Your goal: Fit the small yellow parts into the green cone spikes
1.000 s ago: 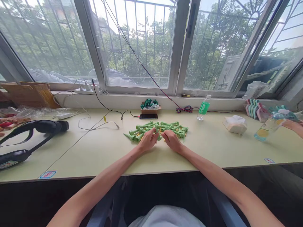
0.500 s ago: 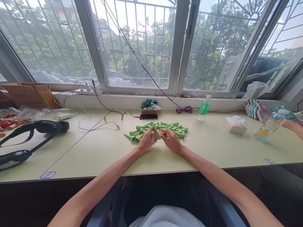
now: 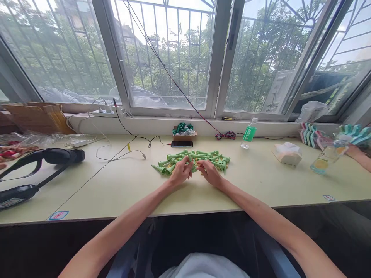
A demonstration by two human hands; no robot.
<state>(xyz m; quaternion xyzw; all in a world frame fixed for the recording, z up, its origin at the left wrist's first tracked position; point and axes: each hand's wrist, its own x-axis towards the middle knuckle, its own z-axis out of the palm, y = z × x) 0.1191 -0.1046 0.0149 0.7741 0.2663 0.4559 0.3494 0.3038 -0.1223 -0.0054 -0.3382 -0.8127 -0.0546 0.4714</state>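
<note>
– Pale table [image 3: 110, 193], windows [image 3: 223, 58] beyond. In the fingers?
– In the left hand [image 3: 180, 172], a green cone [image 3: 189, 156] held in a pinch, tip upward. In the right hand [image 3: 211, 173], fingertips bunched narrow just beside; can't tell whether on anything.
– And the other cones [image 3: 207, 153]?
– Heaped just beyond the fingertips and to either side.
– Best handling?
– Brace the cone steady, press lightly with the right, avoid nudging the rest.
</note>
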